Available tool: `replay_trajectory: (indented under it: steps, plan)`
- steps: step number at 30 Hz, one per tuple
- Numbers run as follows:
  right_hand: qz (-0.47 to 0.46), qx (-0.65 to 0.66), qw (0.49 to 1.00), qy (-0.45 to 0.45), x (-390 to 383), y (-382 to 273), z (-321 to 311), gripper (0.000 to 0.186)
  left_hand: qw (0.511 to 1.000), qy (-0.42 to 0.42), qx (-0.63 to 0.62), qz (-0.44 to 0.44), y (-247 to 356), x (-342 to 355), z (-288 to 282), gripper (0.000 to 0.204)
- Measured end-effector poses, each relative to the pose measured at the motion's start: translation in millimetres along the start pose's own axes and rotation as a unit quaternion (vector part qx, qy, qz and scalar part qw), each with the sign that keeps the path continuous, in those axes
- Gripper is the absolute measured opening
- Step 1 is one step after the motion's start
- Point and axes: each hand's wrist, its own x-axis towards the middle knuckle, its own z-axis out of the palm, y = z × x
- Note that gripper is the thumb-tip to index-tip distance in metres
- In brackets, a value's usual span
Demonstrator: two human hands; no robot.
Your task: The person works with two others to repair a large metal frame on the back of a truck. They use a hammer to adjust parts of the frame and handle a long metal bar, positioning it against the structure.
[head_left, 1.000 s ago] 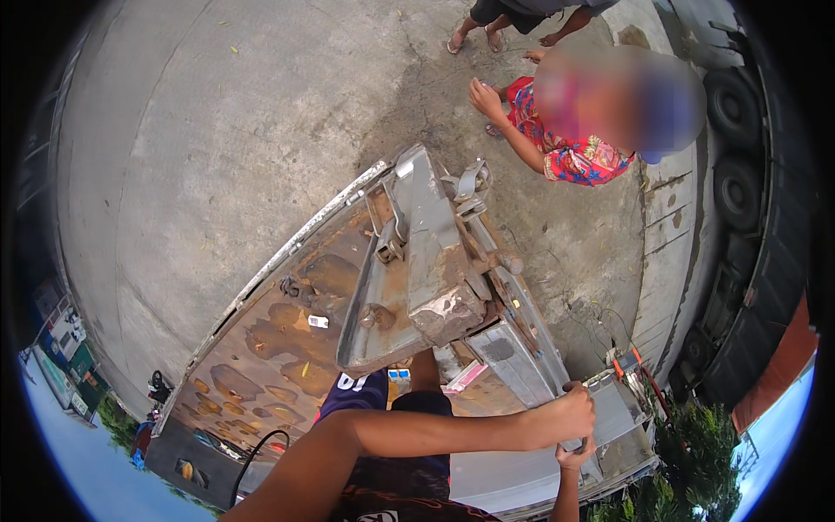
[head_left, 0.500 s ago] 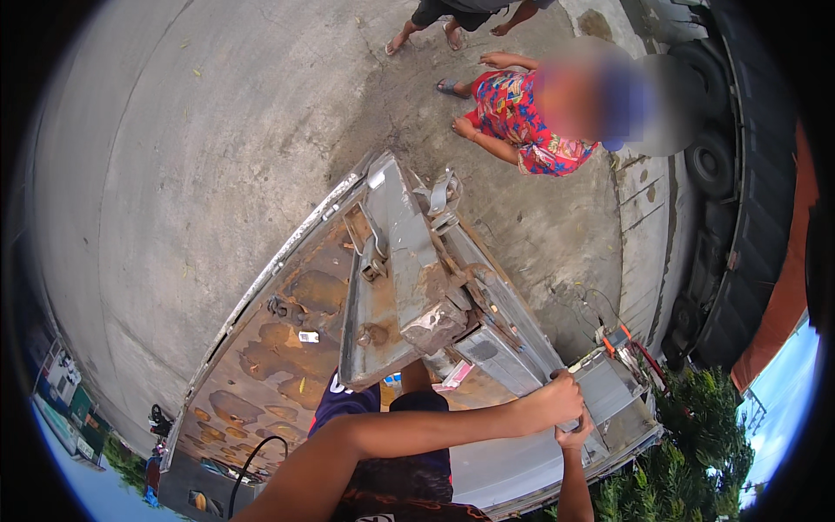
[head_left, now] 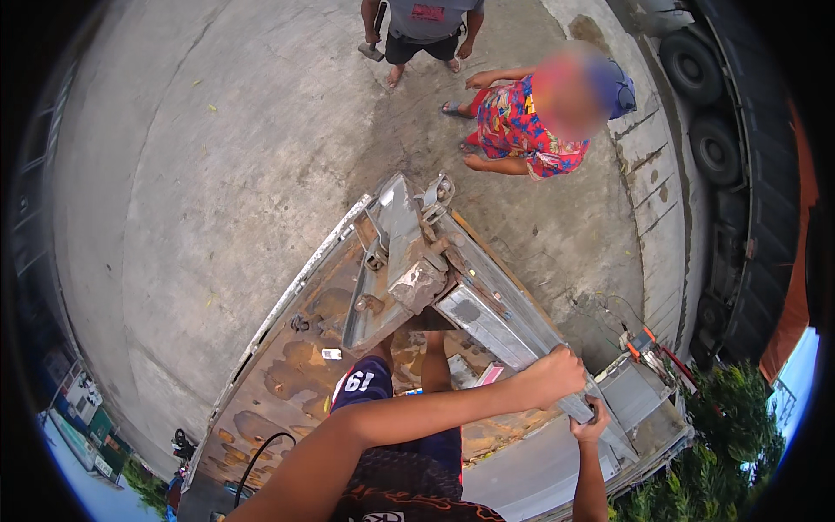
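Observation:
A long grey rectangular metal bar (head_left: 487, 324) slants from the rusty metal structure at the middle down toward my hands. My left hand (head_left: 555, 378), its arm reaching across from the lower left, is wrapped over the bar near its lower right end. Just below it, my right hand (head_left: 591, 419) grips the end of the same bar, thumb and fingers around it. Left of the bar's upper end stands a grey steel post (head_left: 404, 230) with a broken, rusty block (head_left: 417, 285) and a hinge-like bracket (head_left: 437, 193). My legs show beneath.
A rust-patched truck bed (head_left: 287, 370) with a white rim spreads to the left. A person in a red floral shirt (head_left: 513, 130) and another in grey holding a sledgehammer (head_left: 371, 50) stand on the concrete (head_left: 226, 165). An orange-handled tool (head_left: 639, 342) lies at the right.
The view has shifted, bringing more of the person in grey and the sledgehammer into sight. The person in the floral shirt has lowered an arm. Both my hands remain on the bar.

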Motion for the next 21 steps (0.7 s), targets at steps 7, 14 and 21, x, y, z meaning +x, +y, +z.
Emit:
replay_trajectory:
  steps: [7,14,21]
  plan:
    - [-0.012,-0.005,1.0,0.01,0.0,-0.7,0.0,0.041,0.999,0.045,0.014,-0.014,-0.1,-0.4,1.3,0.024]
    - [-0.032,0.009,0.999,0.027,3.2,-5.8,0.8,0.041,1.0,0.007,0.003,-0.006,-1.0,0.8,-3.5,0.03]
    - [-0.04,0.005,0.999,0.031,4.6,-8.1,-0.5,0.041,1.0,0.007,-0.005,-0.001,-2.9,-1.0,-6.0,0.032]
